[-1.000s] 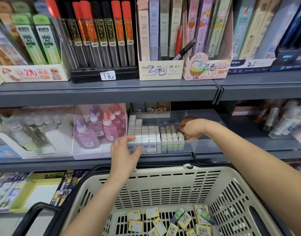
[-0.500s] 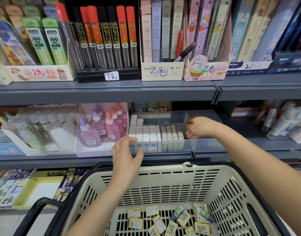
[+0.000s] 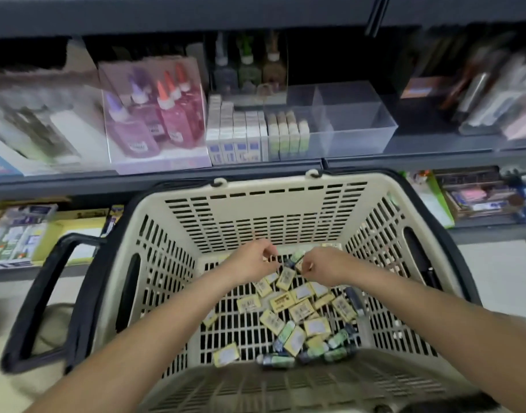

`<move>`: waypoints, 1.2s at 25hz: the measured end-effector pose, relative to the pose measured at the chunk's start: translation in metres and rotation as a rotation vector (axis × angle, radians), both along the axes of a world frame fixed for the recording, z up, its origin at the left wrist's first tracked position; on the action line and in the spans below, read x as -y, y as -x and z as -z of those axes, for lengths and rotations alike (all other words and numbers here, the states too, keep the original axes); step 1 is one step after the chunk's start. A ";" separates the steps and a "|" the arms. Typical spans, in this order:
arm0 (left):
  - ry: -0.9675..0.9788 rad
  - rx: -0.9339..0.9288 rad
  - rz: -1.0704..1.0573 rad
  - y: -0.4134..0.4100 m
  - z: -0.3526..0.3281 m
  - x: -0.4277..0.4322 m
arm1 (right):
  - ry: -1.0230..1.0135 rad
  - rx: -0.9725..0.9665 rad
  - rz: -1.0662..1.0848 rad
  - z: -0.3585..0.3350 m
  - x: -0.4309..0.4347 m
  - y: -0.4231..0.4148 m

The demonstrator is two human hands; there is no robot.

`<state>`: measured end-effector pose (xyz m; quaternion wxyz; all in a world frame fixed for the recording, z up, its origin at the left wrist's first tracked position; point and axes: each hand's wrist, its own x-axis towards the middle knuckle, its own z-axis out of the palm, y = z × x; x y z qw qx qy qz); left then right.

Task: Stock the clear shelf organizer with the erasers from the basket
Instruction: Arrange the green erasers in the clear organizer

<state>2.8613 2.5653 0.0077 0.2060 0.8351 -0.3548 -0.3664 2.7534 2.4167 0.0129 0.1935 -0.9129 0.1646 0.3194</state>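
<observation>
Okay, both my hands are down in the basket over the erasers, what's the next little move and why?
Probably close each hand on an eraser. The left hand and right hand are low in the basket, fingers curled over the loose yellow erasers, and the clear organizer has bare compartments on its right side.

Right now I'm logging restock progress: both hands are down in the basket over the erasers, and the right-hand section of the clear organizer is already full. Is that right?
Not quite. The head view shows the right-hand section of the clear organizer empty; only its left part holds rows of erasers. The rest stands: the left hand and right hand are both down in the basket over the loose erasers.
</observation>
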 end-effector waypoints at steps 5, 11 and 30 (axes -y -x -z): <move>-0.080 -0.026 0.048 0.021 0.047 -0.006 | 0.210 0.163 0.029 0.050 0.007 -0.006; -0.052 -0.097 -0.070 0.023 0.065 -0.011 | 0.196 0.111 0.044 0.078 0.003 -0.009; -0.224 -0.774 -0.395 -0.017 0.056 -0.046 | -0.438 -0.238 -0.147 0.050 -0.073 0.017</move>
